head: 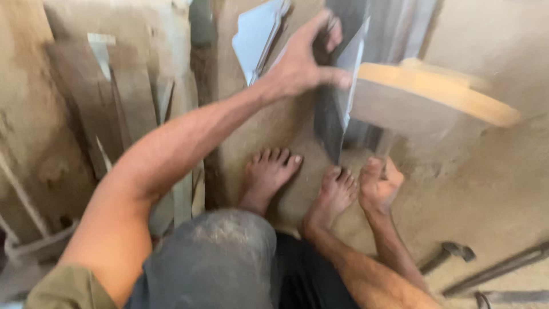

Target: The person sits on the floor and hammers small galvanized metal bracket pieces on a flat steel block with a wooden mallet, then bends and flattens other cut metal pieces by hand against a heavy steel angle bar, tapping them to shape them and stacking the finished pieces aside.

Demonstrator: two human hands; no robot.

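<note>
My left hand reaches forward and grips the top edge of a thin grey sheet that stands on its edge on the dusty floor. My right hand is low beside my right foot, closed around the foot of a pale strip near the sheet's lower corner; the blur hides the exact hold. My left foot rests bare on the floor. A thick tan wooden board juts in from the right, just past the sheet.
Worn wooden boards and offcuts lean at the left. A pale folded sheet stands at the back. A hammer and dark metal bars lie on the sawdust floor at lower right.
</note>
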